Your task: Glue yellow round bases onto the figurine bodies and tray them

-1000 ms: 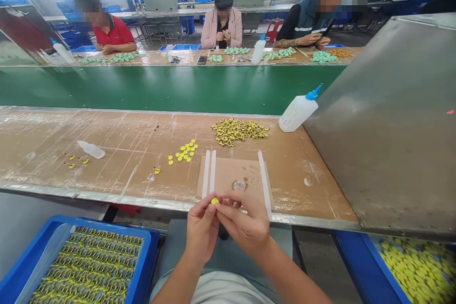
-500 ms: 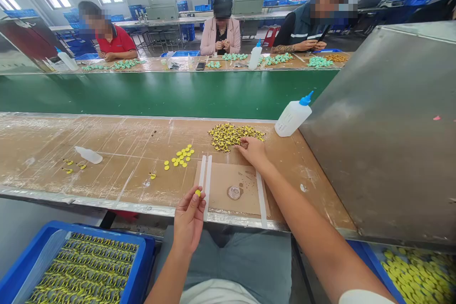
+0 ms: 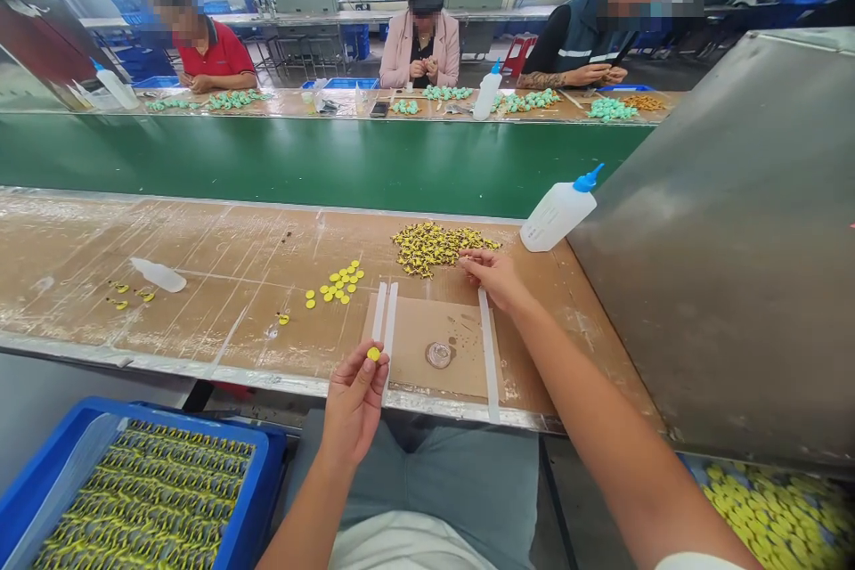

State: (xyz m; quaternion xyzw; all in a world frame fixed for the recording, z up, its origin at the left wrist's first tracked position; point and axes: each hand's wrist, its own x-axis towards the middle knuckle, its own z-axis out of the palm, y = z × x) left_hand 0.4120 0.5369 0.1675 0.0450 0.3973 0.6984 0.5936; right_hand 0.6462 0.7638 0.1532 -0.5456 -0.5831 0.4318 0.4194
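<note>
My left hand pinches a small round yellow disc between thumb and fingers, above the table's front edge. At the right side of a heap of small yellow-and-black pieces, my right hand has its thumb and fingertips drawn together. Whatever lies between those fingertips is too small to make out. Loose yellow discs lie left of the heap. On a taped cardboard sheet between my hands sits a small clear round dish.
A white bottle with a blue tip leans by a metal housing. A smaller bottle lies at left. A blue crate holds rows of yellow-and-black pieces. Beyond the green belt, several people work at another table.
My right hand has shifted slightly right along the heap's edge, its fingers drawing closer together. My left hand still holds the yellow disc. The camera view has tilted down a little.
</note>
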